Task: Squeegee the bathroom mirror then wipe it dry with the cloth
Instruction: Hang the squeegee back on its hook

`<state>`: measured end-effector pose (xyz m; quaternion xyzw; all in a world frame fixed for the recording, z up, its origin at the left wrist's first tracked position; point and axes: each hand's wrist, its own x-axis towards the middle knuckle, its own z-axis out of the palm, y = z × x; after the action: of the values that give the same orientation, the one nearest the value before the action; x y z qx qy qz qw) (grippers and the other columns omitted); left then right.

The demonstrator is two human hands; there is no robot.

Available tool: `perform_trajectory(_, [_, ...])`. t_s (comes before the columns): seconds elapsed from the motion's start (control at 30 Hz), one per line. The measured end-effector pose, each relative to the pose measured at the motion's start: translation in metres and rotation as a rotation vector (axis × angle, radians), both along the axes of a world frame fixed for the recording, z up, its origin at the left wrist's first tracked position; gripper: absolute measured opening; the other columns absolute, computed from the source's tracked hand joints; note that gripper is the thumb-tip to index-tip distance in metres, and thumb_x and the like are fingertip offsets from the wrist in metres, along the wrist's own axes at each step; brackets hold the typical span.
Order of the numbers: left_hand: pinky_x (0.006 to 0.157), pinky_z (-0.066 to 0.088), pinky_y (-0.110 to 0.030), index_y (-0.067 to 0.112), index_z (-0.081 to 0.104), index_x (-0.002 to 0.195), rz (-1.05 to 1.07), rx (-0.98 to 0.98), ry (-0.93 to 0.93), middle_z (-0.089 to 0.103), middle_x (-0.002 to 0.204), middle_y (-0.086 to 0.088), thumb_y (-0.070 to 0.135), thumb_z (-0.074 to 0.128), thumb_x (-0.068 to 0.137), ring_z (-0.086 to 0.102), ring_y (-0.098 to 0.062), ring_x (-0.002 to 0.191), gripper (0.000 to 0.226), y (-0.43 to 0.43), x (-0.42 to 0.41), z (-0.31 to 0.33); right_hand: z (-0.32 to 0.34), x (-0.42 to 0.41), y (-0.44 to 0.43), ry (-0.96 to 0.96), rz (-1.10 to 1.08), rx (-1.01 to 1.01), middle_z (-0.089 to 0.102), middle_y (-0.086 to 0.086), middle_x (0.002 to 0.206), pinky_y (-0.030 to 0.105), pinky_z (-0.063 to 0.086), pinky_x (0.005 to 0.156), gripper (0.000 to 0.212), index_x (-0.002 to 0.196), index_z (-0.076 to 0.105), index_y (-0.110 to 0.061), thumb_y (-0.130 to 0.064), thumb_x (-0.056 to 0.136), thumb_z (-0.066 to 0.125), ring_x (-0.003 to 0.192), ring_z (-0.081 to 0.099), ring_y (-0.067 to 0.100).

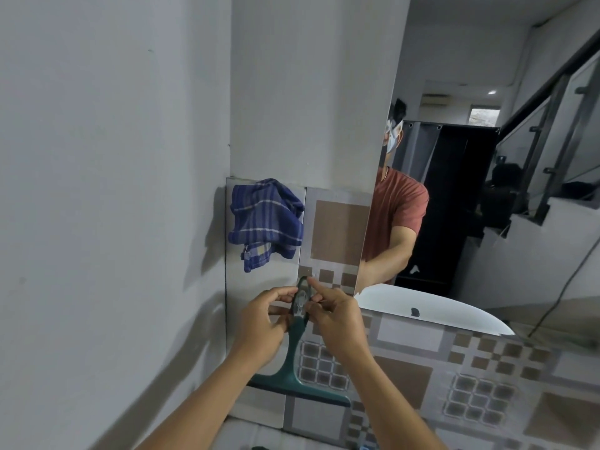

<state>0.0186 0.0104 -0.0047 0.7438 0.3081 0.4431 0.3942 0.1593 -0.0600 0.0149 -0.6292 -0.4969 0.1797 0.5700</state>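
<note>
head view: both hands meet at the looped top of a green squeegee that hangs handle-up against the tiled wall, its blade lowest. the left hand pinches the loop from the left, fingers closed on it; the right hand grips it from the right, forefinger raised. a blue checked cloth hangs on the wall above them. the mirror stands to the right, showing the person's reflection.
</note>
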Motion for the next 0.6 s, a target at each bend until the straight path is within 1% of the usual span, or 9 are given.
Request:
perform_trajectory(0.07, [0.088, 0.061, -0.034, 0.042, 0.067, 0.116, 0.005, -0.002, -0.007, 0.069, 0.111, 0.022, -0.001, 0.077, 0.082, 0.068, -0.003, 0.101, 0.055, 0.004, 0.002, -0.003, -0.003, 0.000, 0.004, 0.006, -0.001, -0.004, 0.066, 0.002, 0.105, 0.033, 0.061, 0.083, 0.049, 0.133, 0.062, -0.032, -0.001, 0.094, 0.065, 0.090, 0.068, 0.022])
perform_trajectory(0.13, [0.089, 0.060, -0.033, 0.038, 0.068, 0.118, 0.017, -0.005, -0.007, 0.070, 0.109, 0.021, -0.001, 0.077, 0.081, 0.067, -0.002, 0.101, 0.054, 0.006, 0.005, -0.008, -0.007, 0.000, 0.007, 0.020, -0.012, -0.004, 0.069, 0.000, 0.110, 0.034, 0.062, 0.081, 0.050, 0.132, 0.063, -0.032, 0.001, 0.094, 0.064, 0.090, 0.069, 0.020])
perform_trajectory(0.3, [0.090, 0.059, -0.030, 0.041, 0.065, 0.111, 0.052, -0.020, -0.029, 0.072, 0.105, 0.016, -0.006, 0.074, 0.082, 0.067, 0.001, 0.099, 0.056, 0.006, 0.010, -0.022, -0.023, 0.000, 0.010, 0.036, -0.021, -0.014, 0.069, -0.002, 0.117, 0.027, 0.061, 0.084, 0.052, 0.132, 0.062, -0.033, 0.003, 0.094, 0.063, 0.098, 0.070, 0.012])
perform_trajectory(0.4, [0.086, 0.061, -0.031, 0.043, 0.066, 0.110, 0.092, -0.018, -0.031, 0.071, 0.097, 0.014, -0.009, 0.072, 0.081, 0.066, 0.002, 0.093, 0.060, 0.006, 0.012, -0.031, -0.030, -0.002, 0.011, 0.081, -0.011, -0.022, 0.069, -0.001, 0.117, 0.021, 0.058, 0.085, 0.058, 0.124, 0.060, -0.042, 0.008, 0.093, 0.061, 0.104, 0.068, 0.012])
perform_trajectory(0.5, [0.085, 0.061, -0.031, 0.043, 0.066, 0.110, 0.099, -0.016, -0.026, 0.072, 0.099, 0.014, -0.010, 0.072, 0.081, 0.068, 0.000, 0.093, 0.060, 0.008, 0.013, -0.034, -0.035, -0.003, 0.013, 0.062, -0.046, -0.033, 0.070, -0.003, 0.110, 0.017, 0.057, 0.082, 0.063, 0.114, 0.058, -0.053, 0.007, 0.093, 0.063, 0.100, 0.069, 0.011])
perform_trajectory(0.6, [0.085, 0.061, -0.031, 0.042, 0.066, 0.109, 0.097, -0.009, -0.032, 0.072, 0.102, 0.015, -0.008, 0.074, 0.081, 0.068, -0.001, 0.095, 0.058, 0.008, 0.014, -0.034, -0.037, -0.004, 0.014, 0.074, -0.058, -0.017, 0.071, -0.004, 0.109, 0.014, 0.055, 0.081, 0.065, 0.112, 0.059, -0.053, 0.008, 0.092, 0.063, 0.099, 0.069, 0.009])
